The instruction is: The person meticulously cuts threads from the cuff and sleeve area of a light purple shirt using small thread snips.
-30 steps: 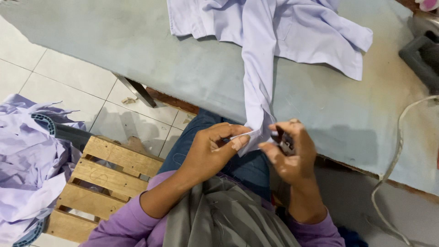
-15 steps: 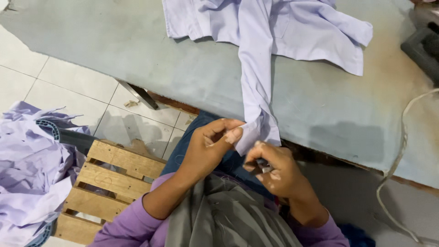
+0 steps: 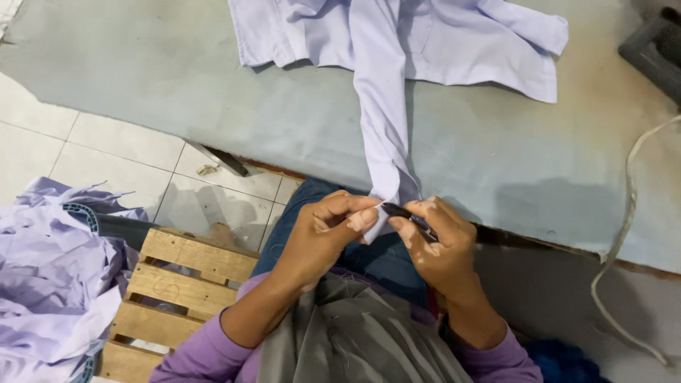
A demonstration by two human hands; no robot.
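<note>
Left hand (image 3: 333, 227) pinching cuff end of lilac shirt sleeve (image 3: 383, 142), centre frame; right hand (image 3: 436, 245) clamped on small dark snipper (image 3: 411, 216) at the hem. Best to keep fabric taut, cut close, w/o nicking cloth. Grey-green worktop (image 3: 142, 92) up top, tiled floor (image 3: 92, 156) left, wooden pallet (image 3: 177, 284) & lilac garment pile (image 3: 50, 284) lower left.

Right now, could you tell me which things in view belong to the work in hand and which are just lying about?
In hand:
- lilac shirt, sleeve end pinched by the left hand
- small dark tool in the right hand
- padded table

Lying about:
- heap of lilac garments
- wooden pallet
- white cord
</note>
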